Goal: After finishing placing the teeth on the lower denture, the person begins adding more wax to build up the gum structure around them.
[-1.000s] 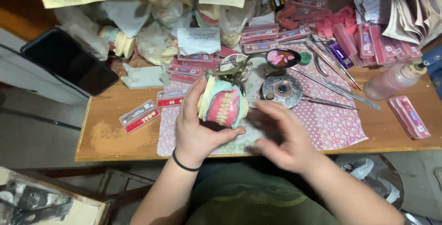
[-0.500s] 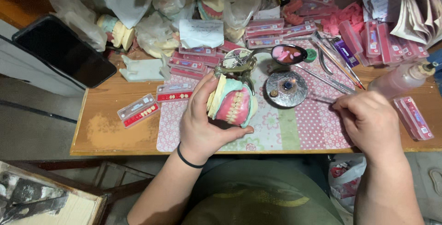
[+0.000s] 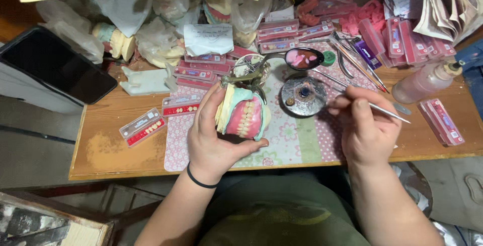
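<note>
A: Item one, please. What do I log at the centre?

B: A denture model (image 3: 245,116), pink gums and pale teeth on a plaster base, held tilted above the patterned mat (image 3: 297,143). My left hand (image 3: 214,137) has its grip closed around it, thumb under the front edge and fingers behind, so the teeth face the camera. I judge that angle keeps the tooth row open to view.

A: And the other hand?

B: My right hand (image 3: 365,127) grips a thin metal instrument (image 3: 387,112) like a pen, fingers pinched shut on the shaft. The hand hangs just beside a round dark burner dish (image 3: 303,96), which sits on the mat within easy reach.

A: Next ring outward?

B: A spoon of pink wax (image 3: 304,58) lies behind the dish. Loose metal tools (image 3: 354,62) fan out to its right. A small bottle with pinkish liquid (image 3: 425,82) lies on the wooden tabletop (image 3: 110,148) further right.

A: Outer ring?

B: Flat pink tooth cards: two at left (image 3: 143,126), (image 3: 182,105), one at far right (image 3: 441,121), more stacked at the back (image 3: 287,32). A dark tablet (image 3: 55,67) rests at the left edge. Plaster casts in plastic bags (image 3: 118,39) crowd the rear, well apart from both hands.
</note>
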